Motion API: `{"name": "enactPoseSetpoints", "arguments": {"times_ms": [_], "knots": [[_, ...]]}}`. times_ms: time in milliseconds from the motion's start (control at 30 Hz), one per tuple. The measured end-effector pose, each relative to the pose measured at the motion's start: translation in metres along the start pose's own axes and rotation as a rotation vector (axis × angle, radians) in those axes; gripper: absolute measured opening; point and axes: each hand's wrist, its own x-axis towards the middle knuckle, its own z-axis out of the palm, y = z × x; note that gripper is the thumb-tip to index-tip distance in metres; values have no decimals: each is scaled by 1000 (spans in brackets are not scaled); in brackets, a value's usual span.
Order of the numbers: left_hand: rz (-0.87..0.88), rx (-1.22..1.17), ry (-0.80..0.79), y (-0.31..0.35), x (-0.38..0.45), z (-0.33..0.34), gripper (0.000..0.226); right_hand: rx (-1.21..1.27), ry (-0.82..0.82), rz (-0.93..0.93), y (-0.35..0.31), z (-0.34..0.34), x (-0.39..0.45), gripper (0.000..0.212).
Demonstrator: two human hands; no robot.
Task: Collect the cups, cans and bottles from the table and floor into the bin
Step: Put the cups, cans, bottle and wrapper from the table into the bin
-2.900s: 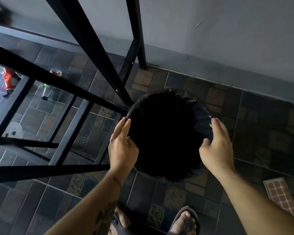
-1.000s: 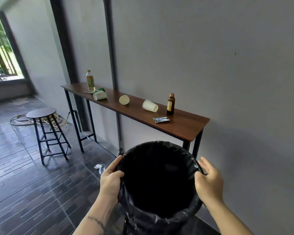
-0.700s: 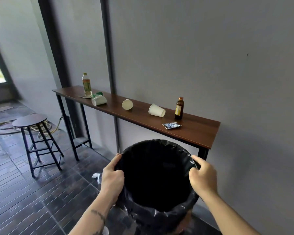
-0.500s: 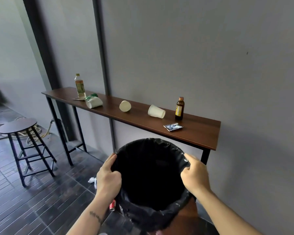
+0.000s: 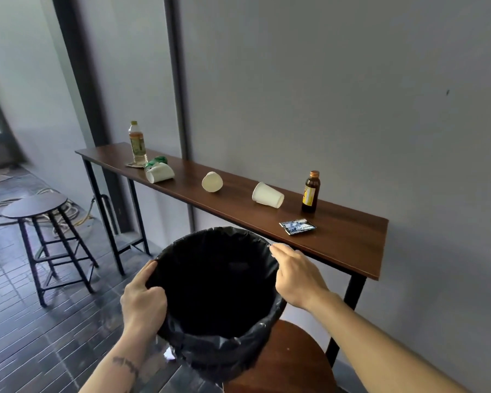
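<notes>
A bin lined with a black bag [image 5: 210, 350] is held up in front of me. My left hand [image 5: 142, 300] grips its left rim and my right hand [image 5: 295, 275] grips the right rim. Behind it a long brown table [image 5: 352, 236] stands against the wall. On it lie three white paper cups on their sides [image 5: 160, 173] [image 5: 212, 182] [image 5: 268, 195]. A clear plastic bottle [image 5: 138, 143] stands at the far end and a small brown glass bottle [image 5: 311, 192] at the near end.
A flat dark packet [image 5: 297, 226] lies near the table's front edge. A green wrapper [image 5: 156, 161] sits by the far cup. A round stool [image 5: 36, 205] stands on the dark floor at left, a second brown stool seat [image 5: 289, 361] under the bin. Something white [image 5: 169, 354] lies below the bin.
The bin was lifted from the floor by both hands and carried along the table. In the last half second the view shifted right and the stool seat came under the bin.
</notes>
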Motion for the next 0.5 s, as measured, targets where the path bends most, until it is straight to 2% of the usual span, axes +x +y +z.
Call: {"name": "enactPoseSetpoints", "arguments": {"times_ms": [100, 233, 333, 433, 500], "knots": [[-38, -20, 81, 1, 6, 7, 81, -51, 6, -55, 21, -5, 31, 58], [-69, -3, 165, 4, 5, 23, 83, -119, -31, -7, 61, -13, 75, 58], [-81, 25, 246, 14, -4, 34, 78, -197, -118, 116, 87, -14, 100, 60], [-84, 24, 287, 15, -11, 44, 75, -127, -224, 292, 105, -11, 116, 66], [-93, 16, 299, 16, -16, 52, 73, -103, -256, 342, 111, -10, 123, 69]]}}
